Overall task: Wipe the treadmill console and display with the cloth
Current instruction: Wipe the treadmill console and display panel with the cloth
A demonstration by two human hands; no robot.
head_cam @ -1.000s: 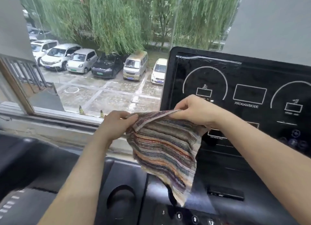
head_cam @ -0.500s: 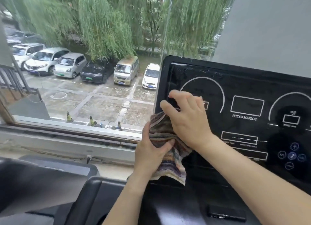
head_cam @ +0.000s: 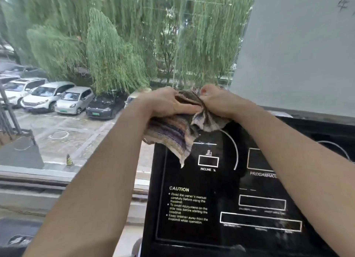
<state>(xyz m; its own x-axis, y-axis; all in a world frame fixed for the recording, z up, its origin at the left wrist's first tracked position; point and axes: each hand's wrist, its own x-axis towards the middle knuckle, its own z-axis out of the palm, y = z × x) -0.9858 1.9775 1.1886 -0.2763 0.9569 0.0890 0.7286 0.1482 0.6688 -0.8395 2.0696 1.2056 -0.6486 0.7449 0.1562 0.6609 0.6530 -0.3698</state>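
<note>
A striped multicolour cloth is bunched at the top left corner of the black treadmill display. My left hand grips the cloth's left part and my right hand grips its right part, both at the panel's upper edge. A loose corner of the cloth hangs down over the display near the "INCLINE %" box. The display shows white outlines, a "CAUTION" text block and a "PROGRAM/MODE" box partly hidden by my right forearm.
A large window stands behind the display, with willow trees and parked cars outside. The window sill runs left of the display. A grey wall panel rises at the upper right.
Both hands have risen with the cloth from the display's middle left to its top left corner. The view has moved closer and tilted up, so the lower console is out of frame.
</note>
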